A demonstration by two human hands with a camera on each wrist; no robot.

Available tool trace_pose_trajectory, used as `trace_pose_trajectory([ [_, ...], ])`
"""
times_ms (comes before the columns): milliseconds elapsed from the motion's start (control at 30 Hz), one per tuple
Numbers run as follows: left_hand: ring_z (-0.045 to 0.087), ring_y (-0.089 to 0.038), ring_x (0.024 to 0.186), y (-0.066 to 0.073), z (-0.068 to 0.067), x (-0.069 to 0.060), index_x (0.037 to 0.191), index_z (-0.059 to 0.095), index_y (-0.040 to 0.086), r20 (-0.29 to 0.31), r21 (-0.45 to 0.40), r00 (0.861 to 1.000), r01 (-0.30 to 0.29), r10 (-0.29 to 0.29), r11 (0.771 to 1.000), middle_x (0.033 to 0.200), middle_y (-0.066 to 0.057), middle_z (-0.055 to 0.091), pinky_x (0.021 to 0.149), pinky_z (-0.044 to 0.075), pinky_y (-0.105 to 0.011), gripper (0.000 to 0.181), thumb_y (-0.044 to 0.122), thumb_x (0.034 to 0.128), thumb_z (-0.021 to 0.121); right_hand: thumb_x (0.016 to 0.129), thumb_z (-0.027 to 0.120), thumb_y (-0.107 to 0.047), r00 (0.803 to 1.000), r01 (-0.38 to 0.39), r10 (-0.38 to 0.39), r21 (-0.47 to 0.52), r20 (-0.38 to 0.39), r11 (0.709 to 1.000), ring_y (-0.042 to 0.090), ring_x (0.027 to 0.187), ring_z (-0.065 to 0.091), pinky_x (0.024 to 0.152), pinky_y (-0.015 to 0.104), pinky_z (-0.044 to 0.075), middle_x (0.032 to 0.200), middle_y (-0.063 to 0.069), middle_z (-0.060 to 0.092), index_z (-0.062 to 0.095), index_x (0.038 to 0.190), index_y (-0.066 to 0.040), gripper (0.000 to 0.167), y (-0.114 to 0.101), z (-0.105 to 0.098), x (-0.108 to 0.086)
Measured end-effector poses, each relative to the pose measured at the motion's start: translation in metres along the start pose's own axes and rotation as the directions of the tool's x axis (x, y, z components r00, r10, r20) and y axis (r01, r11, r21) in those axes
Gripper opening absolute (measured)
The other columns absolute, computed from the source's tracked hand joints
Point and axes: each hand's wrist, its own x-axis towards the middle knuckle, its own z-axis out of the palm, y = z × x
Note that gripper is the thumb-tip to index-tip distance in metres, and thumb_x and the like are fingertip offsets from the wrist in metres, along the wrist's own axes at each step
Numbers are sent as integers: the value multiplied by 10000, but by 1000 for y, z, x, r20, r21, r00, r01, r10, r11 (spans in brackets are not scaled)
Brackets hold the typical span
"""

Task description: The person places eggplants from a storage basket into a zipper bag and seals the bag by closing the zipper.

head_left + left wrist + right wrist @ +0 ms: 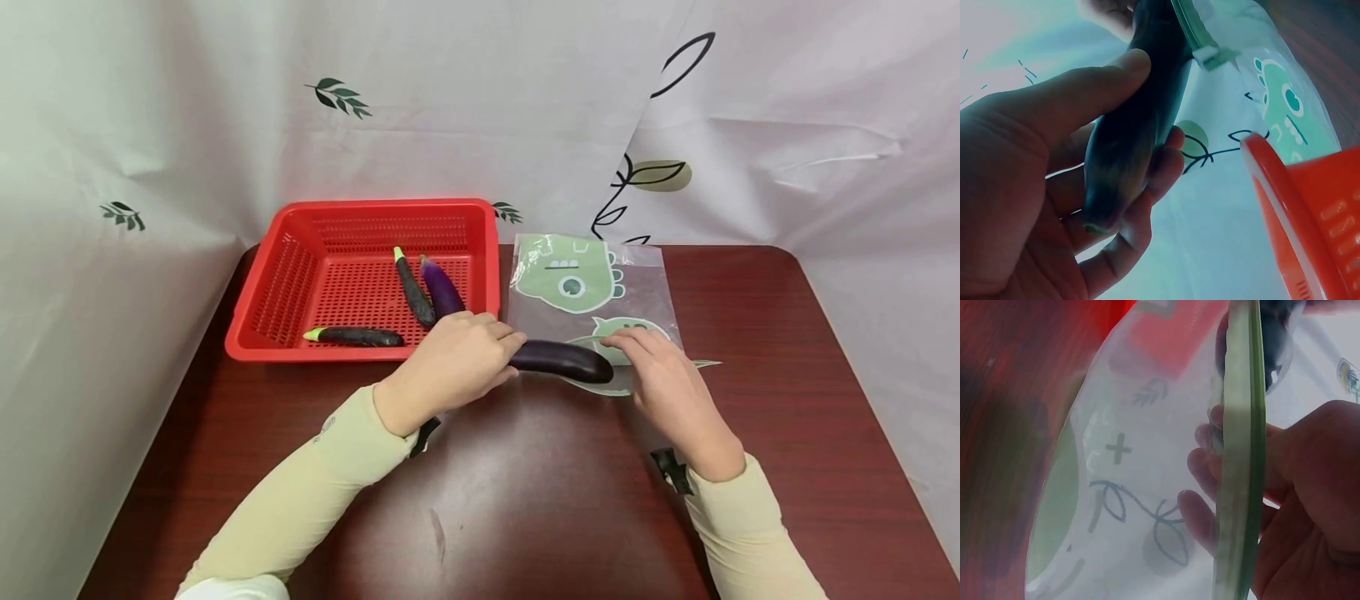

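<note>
Eggplant (pixel 566 361) above brn tbl (pixel 540 500), wht drape (pixel 450 158) behind.

Bare left hand (pixel 457 358) and right hand (pixel 675 392), pale yellow-green left sleeve (pixel 300 492) and right sleeve (pixel 750 537).
A faint grey mark (pixel 327 426) shows on the left sleeve; white fabric (pixel 234 588) borders its upper end. Creases cross the right sleeve. A black left wrist fitting (pixel 425 437) and right wrist fitting (pixel 672 471) show beside the sleeve ends.
</note>
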Motion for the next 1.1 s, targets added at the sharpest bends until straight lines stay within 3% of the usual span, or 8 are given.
trace_pose_trajectory([
  [500,663,-195,829,13,0,12,1037,742,106,-75,123,997,30,-21,992,920,-30,735,701,522,-310,275,319,866,774,827,453,212,998,-44,44,0,-42,999,323,1078,616,884,461,505,1092,109,678,691,1101,-1,421,-3,-1,1],
  [667,659,-185,804,19,3,15,1045,758,89,-89,125,996,32,-21,992,902,-41,737,690,524,-280,293,310,854,780,829,458,206,997,-51,51,-1,-55,999,324,1078,616,906,450,495,1110,118,679,700,1120,-4,432,-3,-2,0],
  [900,643,-196,775,25,9,19,984,748,68,-126,159,992,17,3,987,845,-48,710,616,488,-295,157,173,898,668,824,462,210,995,-72,72,0,-65,997,317,1081,614,870,463,510,1133,120,675,707,1134,-20,457,-4,-2,-1],
  [1100,636,-189,754,30,13,20,1058,758,63,-142,177,990,19,7,984,865,-39,709,584,478,-296,221,101,912,598,824,476,206,994,-87,87,5,-63,996,312,1103,612,866,478,518,1140,115,676,712,1136,-29,456,-5,-2,-1],
])
